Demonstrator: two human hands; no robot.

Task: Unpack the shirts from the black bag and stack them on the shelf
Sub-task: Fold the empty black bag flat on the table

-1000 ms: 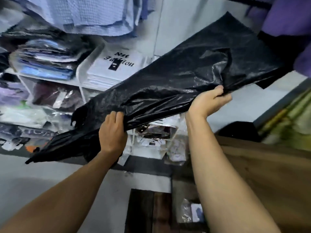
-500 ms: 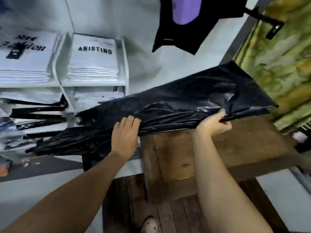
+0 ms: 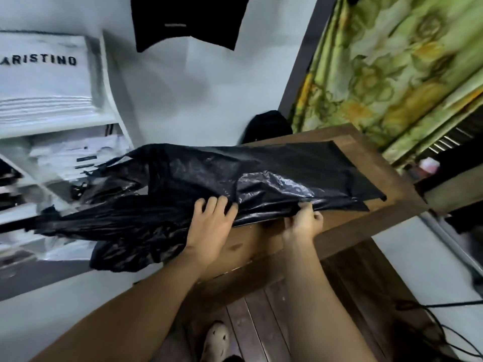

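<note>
The flat, crumpled black bag (image 3: 274, 176) lies across the brown wooden table (image 3: 392, 205), its left end hanging off the table's left edge. My left hand (image 3: 211, 226) grips the bag's near edge at the middle. My right hand (image 3: 303, 220) pinches the same near edge a little to the right. The white shelf (image 3: 112, 100) stands at the left, with a stack of white packaged shirts (image 3: 44, 82) marked ARISTINO on its top level. More packaged shirts (image 3: 78, 158) lie in the compartment below.
A dark garment (image 3: 188, 19) hangs on the white wall above. A green floral curtain (image 3: 392, 61) hangs at the right. A black object (image 3: 266, 125) sits behind the table. Cables (image 3: 431, 322) lie on the floor at lower right. My slippered foot (image 3: 215, 340) stands on wooden planks.
The view has swung right from the shelf to the table. Both hands have lowered the bag from mid-air onto the tabletop, still holding its near edge.
</note>
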